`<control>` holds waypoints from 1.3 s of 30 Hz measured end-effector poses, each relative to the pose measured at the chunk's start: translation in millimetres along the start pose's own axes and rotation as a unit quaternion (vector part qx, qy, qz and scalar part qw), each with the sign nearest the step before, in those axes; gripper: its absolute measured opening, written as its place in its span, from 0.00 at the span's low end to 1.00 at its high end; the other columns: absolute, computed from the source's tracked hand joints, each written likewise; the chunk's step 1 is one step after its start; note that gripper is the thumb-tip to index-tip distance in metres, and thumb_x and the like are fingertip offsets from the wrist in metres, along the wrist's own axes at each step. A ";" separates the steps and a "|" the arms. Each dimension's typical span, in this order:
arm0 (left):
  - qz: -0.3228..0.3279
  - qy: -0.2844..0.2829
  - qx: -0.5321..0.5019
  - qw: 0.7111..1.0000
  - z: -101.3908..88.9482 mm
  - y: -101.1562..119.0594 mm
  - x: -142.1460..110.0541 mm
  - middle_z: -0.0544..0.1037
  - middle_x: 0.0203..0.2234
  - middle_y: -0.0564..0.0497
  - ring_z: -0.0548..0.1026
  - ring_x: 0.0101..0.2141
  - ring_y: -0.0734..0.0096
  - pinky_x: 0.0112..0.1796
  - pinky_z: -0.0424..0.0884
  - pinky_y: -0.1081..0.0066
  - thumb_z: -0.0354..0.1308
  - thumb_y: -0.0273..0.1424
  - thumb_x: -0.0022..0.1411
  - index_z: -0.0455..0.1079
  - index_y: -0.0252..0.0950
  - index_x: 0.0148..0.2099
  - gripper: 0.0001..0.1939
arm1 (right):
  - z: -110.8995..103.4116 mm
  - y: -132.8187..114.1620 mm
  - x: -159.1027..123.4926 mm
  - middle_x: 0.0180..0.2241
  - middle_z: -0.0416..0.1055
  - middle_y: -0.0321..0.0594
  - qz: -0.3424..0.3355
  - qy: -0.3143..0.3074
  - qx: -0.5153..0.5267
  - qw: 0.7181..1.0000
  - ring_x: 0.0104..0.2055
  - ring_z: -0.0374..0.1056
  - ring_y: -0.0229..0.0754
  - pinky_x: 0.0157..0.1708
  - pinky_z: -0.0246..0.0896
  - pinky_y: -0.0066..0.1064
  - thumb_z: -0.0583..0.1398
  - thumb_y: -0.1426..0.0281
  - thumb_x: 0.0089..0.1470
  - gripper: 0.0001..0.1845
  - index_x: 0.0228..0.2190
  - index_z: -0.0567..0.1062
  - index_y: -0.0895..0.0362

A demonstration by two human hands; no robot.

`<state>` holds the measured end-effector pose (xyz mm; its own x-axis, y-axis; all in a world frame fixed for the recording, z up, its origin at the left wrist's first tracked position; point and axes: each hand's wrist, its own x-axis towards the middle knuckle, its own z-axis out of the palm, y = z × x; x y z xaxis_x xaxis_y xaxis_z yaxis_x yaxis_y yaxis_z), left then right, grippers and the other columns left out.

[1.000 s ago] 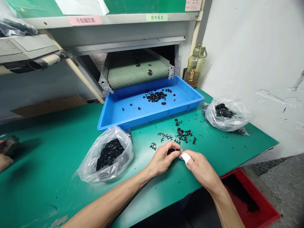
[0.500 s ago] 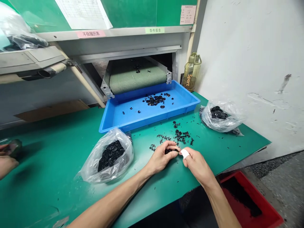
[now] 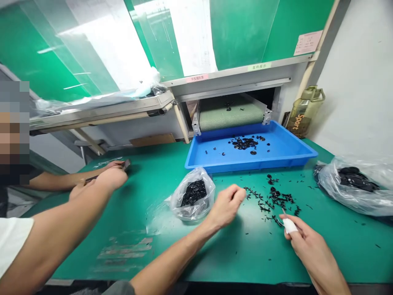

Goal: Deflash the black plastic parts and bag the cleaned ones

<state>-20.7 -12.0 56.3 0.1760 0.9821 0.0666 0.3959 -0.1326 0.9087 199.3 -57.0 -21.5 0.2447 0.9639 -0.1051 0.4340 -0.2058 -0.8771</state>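
Head view: the right hand pinches a thin tool, its tip just beside loose black parts scattered on the green table. The left hand is clenched near them; whether anything is inside, I cannot tell. A careless sweep of the tool could scatter these small parts. Beside the left hand, a plastic bag gapes; a bump could spill it. Beyond sits a blue tray, holding more pieces.

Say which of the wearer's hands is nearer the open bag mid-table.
Left. The left hand is just right of the open bag; the right hand is farther right, beside scattered black parts.
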 end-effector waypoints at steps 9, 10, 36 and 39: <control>-0.028 0.161 -0.014 0.986 -98.8 -31.4 -5.0 0.69 0.25 0.55 0.66 0.29 0.72 0.34 0.61 0.73 0.51 0.43 0.62 0.65 0.36 0.29 0.16 | -1.8 -4.7 -3.8 0.22 0.69 0.36 0.056 -0.048 0.013 0.997 0.15 0.51 0.34 0.17 0.46 0.28 0.53 0.57 0.44 0.28 0.44 0.77 0.56; -0.026 0.160 -0.001 0.987 -101.8 -34.6 -3.6 0.72 0.27 0.53 0.68 0.32 0.70 0.37 0.62 0.72 0.51 0.43 0.62 0.67 0.36 0.30 0.16 | -0.8 -3.1 -3.9 0.22 0.69 0.36 0.050 -0.046 0.019 0.998 0.15 0.50 0.33 0.17 0.45 0.28 0.53 0.57 0.45 0.28 0.44 0.77 0.56; 0.169 -0.117 0.288 0.935 88.0 -31.8 142.8 0.68 0.38 0.45 0.68 0.37 0.61 0.38 0.62 0.66 0.43 0.34 0.68 0.71 0.38 0.44 0.15 | -11.9 -7.8 -10.7 0.23 0.61 0.31 0.096 -0.014 0.275 0.956 0.18 0.45 0.29 0.17 0.39 0.26 0.60 0.59 0.44 0.28 0.46 0.72 0.61; 0.176 -0.129 0.275 0.936 83.3 -34.7 140.0 0.69 0.40 0.45 0.67 0.40 0.61 0.40 0.62 0.66 0.43 0.32 0.68 0.71 0.37 0.42 0.15 | -9.6 -5.4 -10.2 0.22 0.62 0.32 0.087 -0.010 0.253 0.963 0.18 0.47 0.30 0.17 0.41 0.26 0.59 0.59 0.45 0.28 0.46 0.73 0.61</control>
<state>65.3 119.0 -0.3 0.5661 0.8096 0.1553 0.6646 -0.5597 0.4950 202.8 -67.4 -11.2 0.2569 0.9264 -0.2753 -0.0917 -0.2603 -0.9612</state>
